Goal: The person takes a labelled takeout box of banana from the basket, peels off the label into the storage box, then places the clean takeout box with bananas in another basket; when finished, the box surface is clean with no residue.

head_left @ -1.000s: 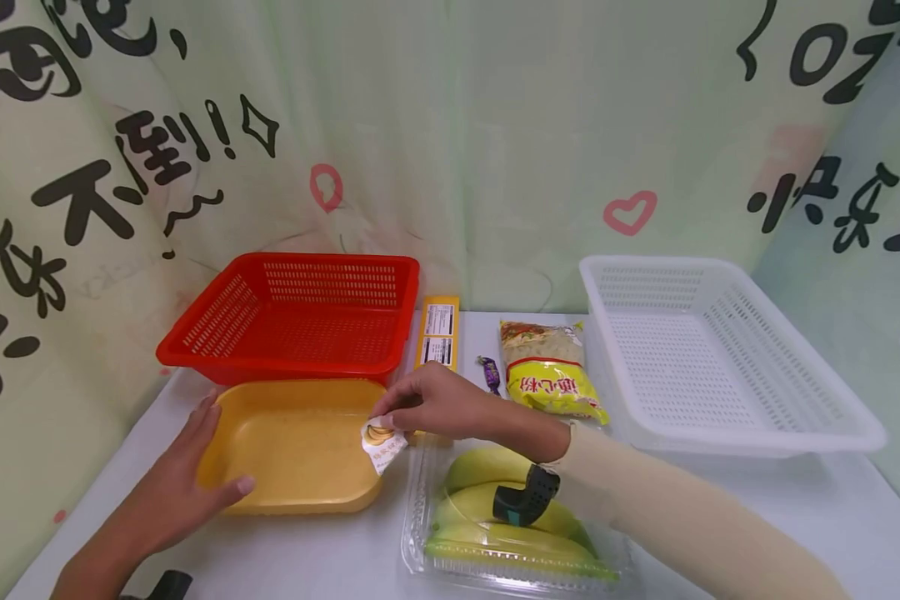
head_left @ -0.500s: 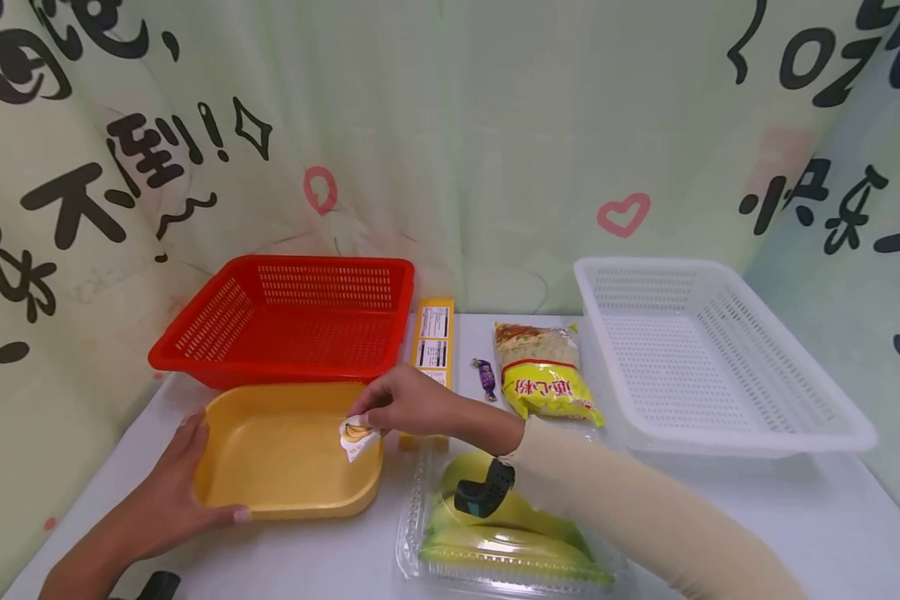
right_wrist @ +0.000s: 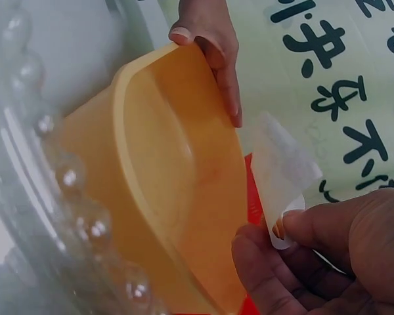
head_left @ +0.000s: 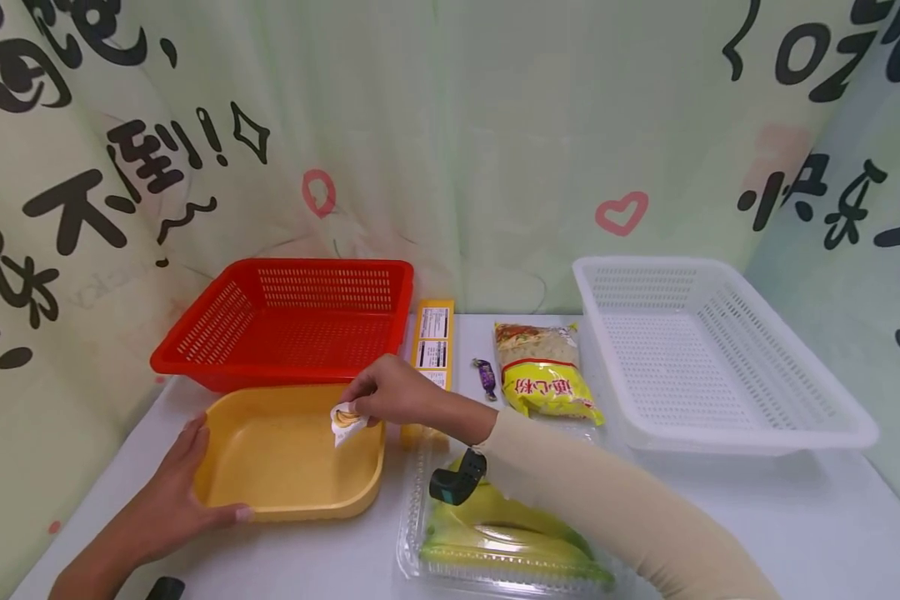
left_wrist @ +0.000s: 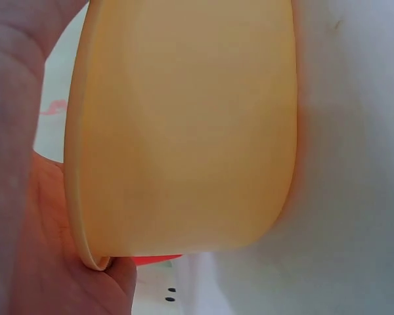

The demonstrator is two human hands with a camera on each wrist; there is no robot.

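Observation:
My right hand [head_left: 390,392] pinches a small white sticker [head_left: 343,421] with a banana picture and holds it over the right side of the yellow tub [head_left: 232,492]. The right wrist view shows the sticker [right_wrist: 282,174] hanging from my fingertips [right_wrist: 295,230] above the tub [right_wrist: 177,190]. My left hand [head_left: 168,496] grips the tub's near left corner, thumb on the front rim. In the left wrist view the tub's outer wall [left_wrist: 184,131] fills the picture beside my palm [left_wrist: 26,197]. A clear clamshell box [head_left: 412,550] of green-yellow bananas [head_left: 510,537] lies under my right forearm.
A red basket [head_left: 195,350] stands behind the tub and a white basket [head_left: 832,417] at the right. Between them lie a yellow box [head_left: 433,337], a purple wrapped candy [head_left: 486,377] and a yellow noodle packet [head_left: 543,375]. A printed curtain closes the back and sides.
My right hand has carried the sticker leftward, from the tub's right rim to over its inside. My left hand has slid to grip the tub's near left corner.

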